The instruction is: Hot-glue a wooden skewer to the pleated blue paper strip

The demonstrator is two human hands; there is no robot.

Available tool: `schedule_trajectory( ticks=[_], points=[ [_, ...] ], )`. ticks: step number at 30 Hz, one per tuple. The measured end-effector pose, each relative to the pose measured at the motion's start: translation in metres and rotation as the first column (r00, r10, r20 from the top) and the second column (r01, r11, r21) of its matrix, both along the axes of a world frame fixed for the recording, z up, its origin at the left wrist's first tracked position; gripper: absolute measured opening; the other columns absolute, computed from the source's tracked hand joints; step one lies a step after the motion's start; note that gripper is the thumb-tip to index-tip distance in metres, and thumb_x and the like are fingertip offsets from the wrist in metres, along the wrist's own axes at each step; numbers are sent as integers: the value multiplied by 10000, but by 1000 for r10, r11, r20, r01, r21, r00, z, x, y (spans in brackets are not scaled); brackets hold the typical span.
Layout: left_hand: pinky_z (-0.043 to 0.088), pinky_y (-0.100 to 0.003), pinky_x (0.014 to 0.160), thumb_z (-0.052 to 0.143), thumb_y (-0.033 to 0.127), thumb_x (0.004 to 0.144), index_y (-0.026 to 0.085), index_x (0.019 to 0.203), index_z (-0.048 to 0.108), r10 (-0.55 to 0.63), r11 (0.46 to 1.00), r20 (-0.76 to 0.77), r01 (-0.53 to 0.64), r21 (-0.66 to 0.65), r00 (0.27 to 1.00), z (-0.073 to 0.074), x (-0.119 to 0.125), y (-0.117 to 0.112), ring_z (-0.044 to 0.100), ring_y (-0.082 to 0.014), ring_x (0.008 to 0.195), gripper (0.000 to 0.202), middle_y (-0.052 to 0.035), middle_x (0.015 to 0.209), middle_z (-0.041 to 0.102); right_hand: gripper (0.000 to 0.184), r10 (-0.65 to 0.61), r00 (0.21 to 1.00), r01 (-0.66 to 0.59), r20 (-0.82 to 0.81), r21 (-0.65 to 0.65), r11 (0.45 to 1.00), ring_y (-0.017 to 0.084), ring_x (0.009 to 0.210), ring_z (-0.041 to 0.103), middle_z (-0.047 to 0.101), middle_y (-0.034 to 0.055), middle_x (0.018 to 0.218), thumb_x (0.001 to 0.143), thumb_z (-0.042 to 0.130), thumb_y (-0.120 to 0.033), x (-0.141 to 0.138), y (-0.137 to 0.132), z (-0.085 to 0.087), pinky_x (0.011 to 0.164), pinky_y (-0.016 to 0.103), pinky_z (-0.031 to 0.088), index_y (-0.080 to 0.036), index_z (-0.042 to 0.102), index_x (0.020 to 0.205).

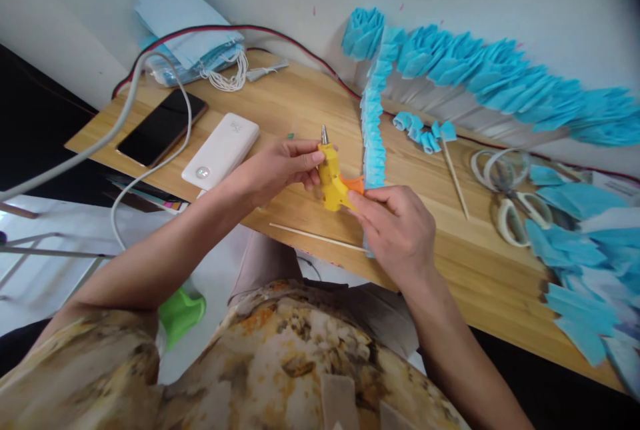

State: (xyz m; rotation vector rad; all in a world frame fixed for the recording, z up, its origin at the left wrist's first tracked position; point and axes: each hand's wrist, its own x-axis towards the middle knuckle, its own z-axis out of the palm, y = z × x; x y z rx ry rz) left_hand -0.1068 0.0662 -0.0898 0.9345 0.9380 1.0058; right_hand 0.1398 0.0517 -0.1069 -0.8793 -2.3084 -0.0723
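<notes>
A yellow glue gun [330, 177] with an orange trigger and a metal nozzle is held over the wooden table [310, 100], nozzle toward the wall. My right hand [400, 230] is closed around its handle. The fingers of my left hand [287, 167] pinch the gun's body just below the nozzle. Behind the gun, a long strip of ruffled blue material [374, 117] runs from the wall side to the near edge, partly hidden by my right hand. A thin white stick [317, 237] lies along the near edge, below the gun.
Left are a phone [163, 127], a white power bank [221, 150], a grey cable [125, 107] and a stack of blue sheets [187, 30]. Blue paper-like flowers [465, 60] lean along the wall. To the right lie a wooden stick [456, 180], scissors [513, 213], tape rolls [500, 167] and blue pieces [580, 243].
</notes>
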Motion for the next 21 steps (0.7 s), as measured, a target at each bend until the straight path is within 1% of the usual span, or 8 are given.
schedule_trajectory(
  ticks=[3, 6, 9, 11, 13, 17, 21],
  points=[
    [554, -228, 649, 777, 250, 888, 109, 954, 764, -7, 1000, 17, 7, -27, 1000, 5, 0, -1, 645, -106, 665, 156, -40, 780, 711, 223, -7, 1000, 7, 0, -49, 999, 214, 837, 668, 758, 46, 939, 992, 619, -222, 2, 1, 0, 723, 360, 520, -299, 808, 1083],
    [533, -209, 587, 732, 193, 876, 102, 868, 740, 28, 998, 12, -27, -60, 1000, 8, 2, 0, 630, -105, 619, 91, -37, 723, 687, 224, -7, 1000, 7, 0, -55, 998, 212, 827, 661, 754, 47, 932, 993, 614, -227, 2, 1, -1, 717, 358, 515, -297, 808, 1081],
    [485, -187, 517, 683, 156, 868, 107, 774, 703, 61, 994, -28, -63, -84, 998, 9, 6, 2, 587, -92, 546, 108, -21, 634, 637, 225, -7, 1000, 7, 1, -45, 999, 207, 811, 648, 748, 47, 923, 994, 611, -224, -1, -1, -1, 697, 347, 496, -293, 809, 1075],
    [465, -180, 495, 642, 133, 868, 111, 751, 695, 82, 992, -52, -87, -89, 995, 8, 9, 4, 569, -87, 521, 131, -19, 611, 628, 225, -15, 1000, 15, 7, -42, 999, 204, 805, 641, 744, 47, 918, 995, 608, -227, -3, -2, -2, 688, 341, 485, -291, 809, 1074],
    [450, -175, 482, 587, 87, 853, 112, 742, 696, 108, 989, -69, -114, -92, 992, 8, 12, 5, 559, -83, 508, 157, -19, 603, 629, 225, -21, 1000, 22, 10, -33, 999, 203, 800, 635, 738, 46, 909, 1000, 604, -229, -4, -3, -2, 685, 336, 479, -289, 808, 1076],
    [410, -165, 450, 498, -2, 771, 111, 758, 702, 156, 978, -101, -168, -121, 982, 5, 15, 4, 513, -73, 464, 234, 1, 550, 589, 207, -4, 1000, 4, -1, -17, 1000, 203, 795, 635, 733, 47, 903, 1001, 614, -239, -4, -1, -3, 680, 333, 479, -277, 805, 1071],
    [474, -178, 505, 522, 18, 739, 100, 868, 727, 118, 986, -33, -121, -116, 992, 4, 12, 1, 589, -91, 545, 256, -21, 651, 651, 206, -34, 999, 33, -19, -73, 997, 209, 813, 646, 728, 43, 893, 1013, 599, -269, -3, 2, -5, 700, 340, 491, -269, 804, 1018]
  ],
)
